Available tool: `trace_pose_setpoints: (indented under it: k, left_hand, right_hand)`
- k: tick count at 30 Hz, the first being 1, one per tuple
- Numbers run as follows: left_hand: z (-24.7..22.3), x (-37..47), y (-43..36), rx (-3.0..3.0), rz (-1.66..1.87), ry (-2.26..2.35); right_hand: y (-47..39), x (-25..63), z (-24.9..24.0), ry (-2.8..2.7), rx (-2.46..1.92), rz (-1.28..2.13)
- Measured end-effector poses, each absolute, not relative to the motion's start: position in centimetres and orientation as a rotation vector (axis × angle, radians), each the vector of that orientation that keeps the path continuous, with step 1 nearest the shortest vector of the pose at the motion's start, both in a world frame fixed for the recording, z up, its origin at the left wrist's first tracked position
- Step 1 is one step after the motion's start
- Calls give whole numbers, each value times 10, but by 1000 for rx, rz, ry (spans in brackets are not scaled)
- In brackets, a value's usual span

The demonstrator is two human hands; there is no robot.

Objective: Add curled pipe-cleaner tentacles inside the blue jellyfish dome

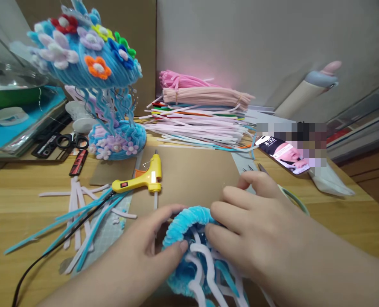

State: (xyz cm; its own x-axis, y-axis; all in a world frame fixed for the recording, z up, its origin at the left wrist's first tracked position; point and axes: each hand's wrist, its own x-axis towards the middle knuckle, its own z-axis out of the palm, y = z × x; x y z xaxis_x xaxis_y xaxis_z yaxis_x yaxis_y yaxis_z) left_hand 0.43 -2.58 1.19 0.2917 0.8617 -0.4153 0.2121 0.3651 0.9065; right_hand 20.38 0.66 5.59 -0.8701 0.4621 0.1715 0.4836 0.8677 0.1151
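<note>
A small blue pipe-cleaner jellyfish (191, 216) lies tipped at the bottom centre, its hollow underside facing me. Wavy white tentacles (209, 266) and blue ones hang from inside it. My left hand (162, 238) grips its left rim, thumb inside and fingers around the outside. On the right rim, my right hand (250, 217) has its curled fingers pressed in; the fingertips are partly hidden. Just beyond my left hand lies a yellow glue gun (154, 175) with a glue stick in its back end. A larger flowered jellyfish (90, 64) stands on a blue base at the back left.
Bundles of pipe cleaners (202, 102) are stacked by the wall. Loose strips (77, 217) lie at left, under the glue gun's black cord (61, 238). Scissors (71, 140), a cardboard sheet (189, 170), a phone (285, 155) and a tape roll (295, 200) are around.
</note>
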Motion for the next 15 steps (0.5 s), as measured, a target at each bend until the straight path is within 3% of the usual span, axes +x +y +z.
trace_pose_setpoints:
  k: [15]
  left_hand:
    - [3,-3,-30,1146,590,1180]
  right_hand:
    - [8,202,52,-2860,-735,-248]
